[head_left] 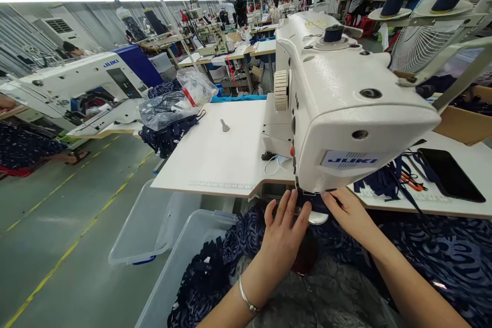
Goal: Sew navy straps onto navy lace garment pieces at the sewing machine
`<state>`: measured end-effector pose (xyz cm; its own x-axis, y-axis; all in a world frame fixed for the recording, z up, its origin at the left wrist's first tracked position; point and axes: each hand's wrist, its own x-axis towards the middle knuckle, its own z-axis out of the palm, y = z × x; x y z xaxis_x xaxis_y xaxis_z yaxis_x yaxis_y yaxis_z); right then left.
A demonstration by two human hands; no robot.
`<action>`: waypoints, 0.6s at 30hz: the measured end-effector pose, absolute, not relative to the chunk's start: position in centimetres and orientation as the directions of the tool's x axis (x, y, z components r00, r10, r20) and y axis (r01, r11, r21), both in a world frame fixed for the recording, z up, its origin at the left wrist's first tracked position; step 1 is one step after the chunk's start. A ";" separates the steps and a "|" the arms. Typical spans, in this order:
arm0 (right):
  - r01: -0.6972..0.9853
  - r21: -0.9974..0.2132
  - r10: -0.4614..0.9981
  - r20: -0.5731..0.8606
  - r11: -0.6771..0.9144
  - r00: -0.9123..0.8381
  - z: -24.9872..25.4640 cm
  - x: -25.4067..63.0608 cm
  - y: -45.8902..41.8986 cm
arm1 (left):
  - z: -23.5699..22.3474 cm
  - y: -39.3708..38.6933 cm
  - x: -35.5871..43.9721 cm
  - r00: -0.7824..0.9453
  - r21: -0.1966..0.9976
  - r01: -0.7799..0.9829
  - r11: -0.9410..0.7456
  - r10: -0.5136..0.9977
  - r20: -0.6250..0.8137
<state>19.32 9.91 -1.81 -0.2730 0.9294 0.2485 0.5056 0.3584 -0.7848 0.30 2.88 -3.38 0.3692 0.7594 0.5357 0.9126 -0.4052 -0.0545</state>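
Note:
A white JUKI sewing machine (pixel 369 133) stands in front of me. Dark navy patterned fabric (pixel 249 230) runs under its head and drapes down towards my lap. My left hand (pixel 282 233), with a silver bangle at the wrist, lies on the fabric left of the needle area, fingers stretched and apart. On the other side, my right hand (pixel 348 212) grips the fabric edge between thumb and fingers, close under the machine head. Its fingertips are partly hidden, as is the needle. A shiny metal plate (pixel 318 218) shows between the hands.
The white table (pixel 230 148) carries a small metal piece (pixel 224 125). At right lie a black phone (pixel 451 174), orange-handled snips (pixel 413 181) and navy strips (pixel 380 183). A plastic bin (pixel 180 251) stands lower left. Another JUKI machine (pixel 92 87) and bagged fabric (pixel 169 107) are at left.

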 end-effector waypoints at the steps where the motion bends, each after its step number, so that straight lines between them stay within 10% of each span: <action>1: 0.501 -0.789 0.930 0.244 0.355 -0.274 -1.9 19.4 9.9 | -3.4 2.9 0.3 0.367 -0.052 0.913 -0.404 0.762 0.533; 18: 0.569 -0.772 0.929 0.074 0.283 -0.362 -8.9 25.8 8.9 | -2.6 3.3 1.1 0.382 -0.040 0.895 -0.443 0.718 0.582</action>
